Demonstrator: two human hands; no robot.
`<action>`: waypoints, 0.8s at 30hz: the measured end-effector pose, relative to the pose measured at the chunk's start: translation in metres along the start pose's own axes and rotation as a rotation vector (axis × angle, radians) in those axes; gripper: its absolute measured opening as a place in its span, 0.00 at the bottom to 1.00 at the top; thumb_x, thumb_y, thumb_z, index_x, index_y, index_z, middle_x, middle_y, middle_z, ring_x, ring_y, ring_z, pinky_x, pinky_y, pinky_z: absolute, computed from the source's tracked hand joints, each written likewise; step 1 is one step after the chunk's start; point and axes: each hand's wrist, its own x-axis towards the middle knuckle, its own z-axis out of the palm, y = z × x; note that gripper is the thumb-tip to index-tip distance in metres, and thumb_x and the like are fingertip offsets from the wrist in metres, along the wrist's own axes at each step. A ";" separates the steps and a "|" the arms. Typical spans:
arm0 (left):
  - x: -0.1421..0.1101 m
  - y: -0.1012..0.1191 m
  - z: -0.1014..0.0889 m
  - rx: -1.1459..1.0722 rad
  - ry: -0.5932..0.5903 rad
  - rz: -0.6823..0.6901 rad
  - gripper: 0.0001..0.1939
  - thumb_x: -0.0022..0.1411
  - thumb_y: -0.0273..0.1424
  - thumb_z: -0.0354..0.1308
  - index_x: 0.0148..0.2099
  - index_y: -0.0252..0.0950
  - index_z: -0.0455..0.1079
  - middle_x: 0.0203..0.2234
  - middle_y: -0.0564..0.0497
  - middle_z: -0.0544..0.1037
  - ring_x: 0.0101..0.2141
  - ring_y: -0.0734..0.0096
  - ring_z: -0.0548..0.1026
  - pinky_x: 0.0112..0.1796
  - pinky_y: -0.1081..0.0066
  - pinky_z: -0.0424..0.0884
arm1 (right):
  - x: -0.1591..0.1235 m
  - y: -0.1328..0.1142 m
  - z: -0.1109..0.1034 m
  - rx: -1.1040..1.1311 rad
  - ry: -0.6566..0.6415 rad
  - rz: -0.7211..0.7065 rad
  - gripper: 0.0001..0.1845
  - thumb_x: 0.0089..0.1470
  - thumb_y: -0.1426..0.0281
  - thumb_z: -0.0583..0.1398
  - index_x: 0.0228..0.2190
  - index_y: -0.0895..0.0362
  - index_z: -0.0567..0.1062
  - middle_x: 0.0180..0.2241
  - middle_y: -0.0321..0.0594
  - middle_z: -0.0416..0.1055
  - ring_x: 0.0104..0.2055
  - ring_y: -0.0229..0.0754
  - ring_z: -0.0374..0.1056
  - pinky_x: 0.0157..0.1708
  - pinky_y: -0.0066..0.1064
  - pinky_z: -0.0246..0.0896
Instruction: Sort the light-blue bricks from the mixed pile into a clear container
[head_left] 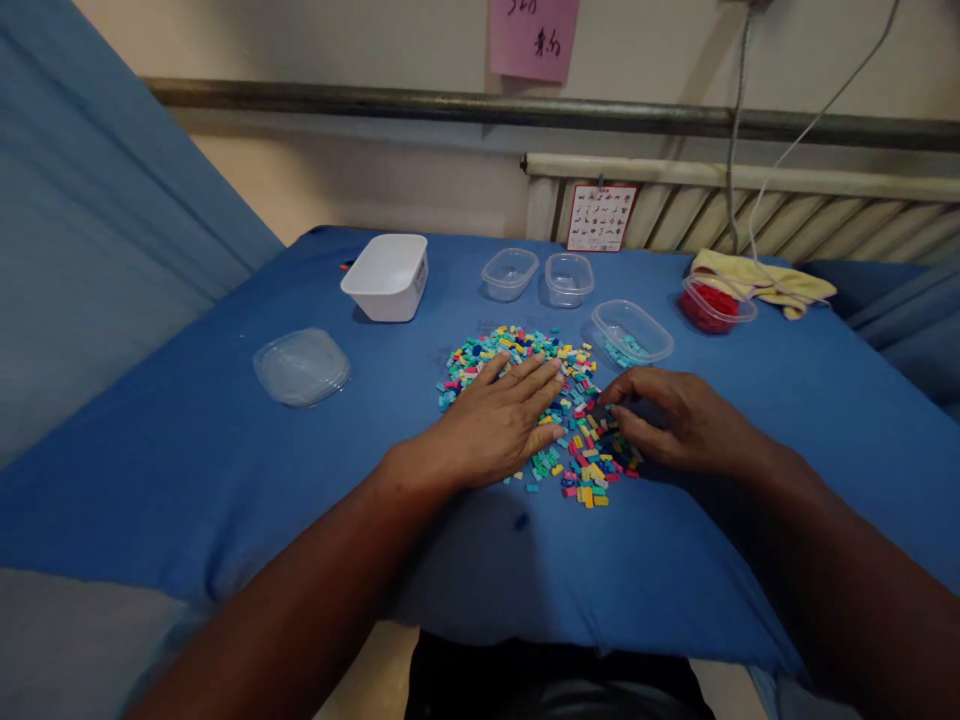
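A pile of several small coloured bricks (525,352) lies on the blue-covered table (225,450). My left hand (499,418) rests flat on the pile, fingers stretched out and open. My right hand (675,415) sits at the pile's right edge with fingers curled down onto the bricks, pinching at something too small to name. A clear oval tub (631,332) just beyond my right hand holds a few teal bricks.
A white bin (387,276) stands at the back left, two clear tubs (510,273) (568,279) behind the pile, a clear lid (301,366) at the left. A tub of red bricks (716,306) and a yellow cloth (761,281) lie at the back right.
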 end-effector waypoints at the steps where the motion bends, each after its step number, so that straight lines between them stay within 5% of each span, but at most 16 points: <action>1: 0.000 0.001 0.001 -0.006 -0.008 0.023 0.35 0.84 0.50 0.40 0.80 0.35 0.58 0.78 0.45 0.53 0.78 0.53 0.50 0.75 0.48 0.40 | 0.000 0.000 0.001 0.009 0.023 0.003 0.07 0.64 0.71 0.62 0.43 0.52 0.79 0.37 0.37 0.82 0.35 0.43 0.78 0.35 0.33 0.70; 6: 0.002 0.002 0.005 0.003 -0.040 0.015 0.38 0.83 0.54 0.37 0.81 0.35 0.56 0.78 0.48 0.54 0.78 0.54 0.50 0.75 0.48 0.40 | 0.002 0.004 -0.001 -0.110 0.380 0.089 0.06 0.65 0.68 0.64 0.43 0.53 0.81 0.34 0.39 0.81 0.32 0.43 0.76 0.30 0.33 0.67; 10: 0.008 -0.002 0.005 0.003 -0.057 -0.043 0.41 0.82 0.58 0.36 0.80 0.36 0.57 0.79 0.47 0.52 0.79 0.52 0.47 0.75 0.46 0.36 | 0.008 0.025 -0.011 -0.280 0.580 0.168 0.09 0.66 0.64 0.65 0.42 0.55 0.82 0.34 0.42 0.80 0.32 0.46 0.75 0.36 0.38 0.70; 14: 0.011 -0.002 0.002 -0.016 -0.065 -0.053 0.43 0.81 0.60 0.34 0.82 0.35 0.53 0.79 0.47 0.48 0.79 0.52 0.45 0.75 0.44 0.36 | 0.013 0.048 -0.016 -0.416 0.539 0.175 0.11 0.67 0.64 0.64 0.44 0.57 0.84 0.39 0.49 0.82 0.37 0.52 0.77 0.41 0.45 0.72; 18: 0.017 0.004 0.000 -0.005 -0.018 0.051 0.42 0.82 0.58 0.34 0.81 0.35 0.53 0.79 0.47 0.49 0.79 0.55 0.45 0.76 0.46 0.34 | 0.014 0.044 -0.006 -0.418 0.494 0.049 0.12 0.70 0.67 0.61 0.48 0.57 0.84 0.43 0.51 0.84 0.44 0.56 0.80 0.49 0.49 0.74; 24: 0.043 0.005 0.003 -0.001 -0.004 -0.002 0.37 0.83 0.50 0.37 0.78 0.31 0.60 0.78 0.41 0.55 0.78 0.53 0.51 0.75 0.43 0.39 | 0.016 0.021 0.023 -0.238 0.075 -0.149 0.23 0.68 0.77 0.57 0.61 0.59 0.78 0.58 0.54 0.81 0.58 0.56 0.79 0.57 0.46 0.74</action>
